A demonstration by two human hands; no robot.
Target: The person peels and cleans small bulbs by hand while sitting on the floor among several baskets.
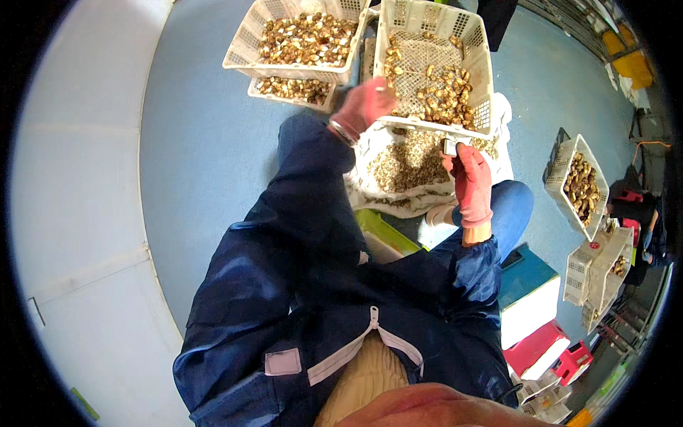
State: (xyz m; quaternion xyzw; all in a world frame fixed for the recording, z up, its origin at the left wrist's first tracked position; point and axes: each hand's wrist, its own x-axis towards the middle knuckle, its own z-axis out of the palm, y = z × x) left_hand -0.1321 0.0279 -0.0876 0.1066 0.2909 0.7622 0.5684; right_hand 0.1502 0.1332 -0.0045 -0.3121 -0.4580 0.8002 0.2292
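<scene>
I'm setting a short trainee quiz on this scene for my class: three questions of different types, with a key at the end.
1. True or false: the left hand is gloved in pinkish red.
2. What colour is the cloth sheet seen just below the near edge of the large crate in front of the person? A) green; B) white; C) red.
3. Fill in the blank: the small pale object is held in the ____ hand.

Key:
1. True.
2. B.
3. Right; the right hand grips it.
</scene>
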